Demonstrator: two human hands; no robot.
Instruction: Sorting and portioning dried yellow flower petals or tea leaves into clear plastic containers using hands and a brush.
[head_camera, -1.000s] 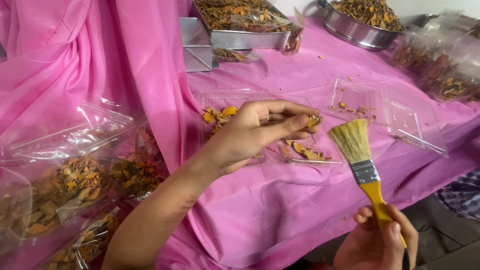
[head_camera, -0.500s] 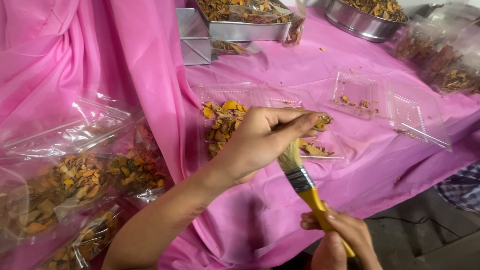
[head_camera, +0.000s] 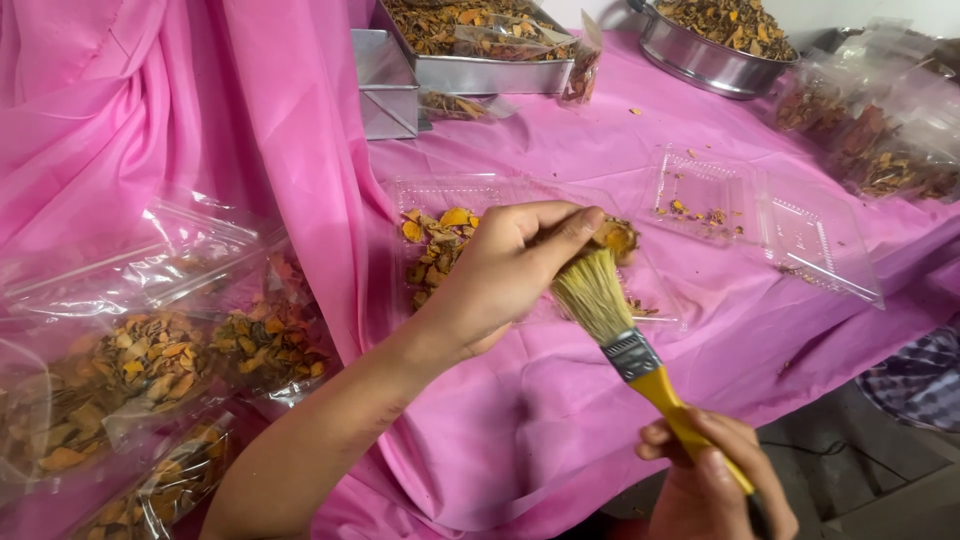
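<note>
Pinching an orange-brown dried piece (head_camera: 617, 238) in left hand (head_camera: 500, 275) fingers (head_camera: 565, 228), above an open clear tray (head_camera: 440, 250) of similar pieces. Gripping one yellow-handled brush (head_camera: 615, 320) in right hand (head_camera: 715, 485), fingers wrapped round handle, bristles touching left fingers. Two more clear trays (head_camera: 760, 215) alongside on pink-covered bench (head_camera: 560, 150); filled bags (head_camera: 160, 350) at left; two metal pans (head_camera: 480, 45) behind.
</note>
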